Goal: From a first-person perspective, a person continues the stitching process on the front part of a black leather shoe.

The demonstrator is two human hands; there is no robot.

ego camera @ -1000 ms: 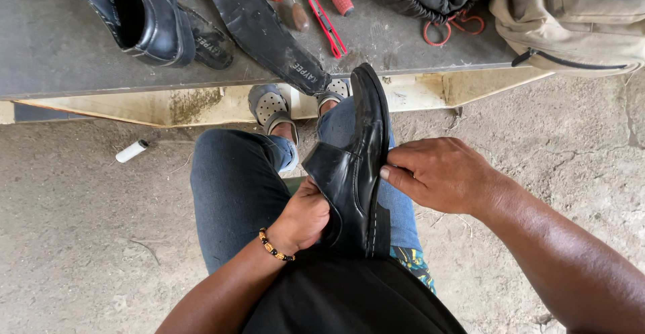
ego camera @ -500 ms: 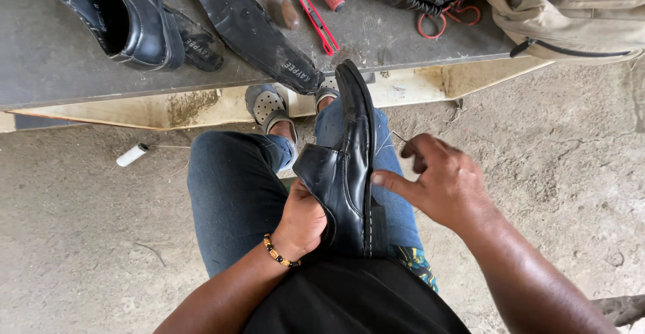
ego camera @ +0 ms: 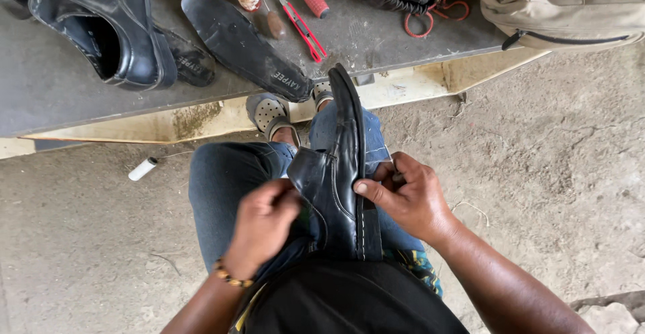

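Black leather makes up the dress shoe (ego camera: pixel 339 173), which is stood on its side on the lap, between the knees, with the toe pointing away to the grey bench (ego camera: pixel 60 106). It is judged light, with a soft upper and a stiff sole, so the stitched sole edge and the heel opening are good places for holding. The left hand (ego camera: pixel 262 223) is closed around the heel part. The right hand (ego camera: pixel 406 196) is curled, with the thumb pressed on the sole edge.
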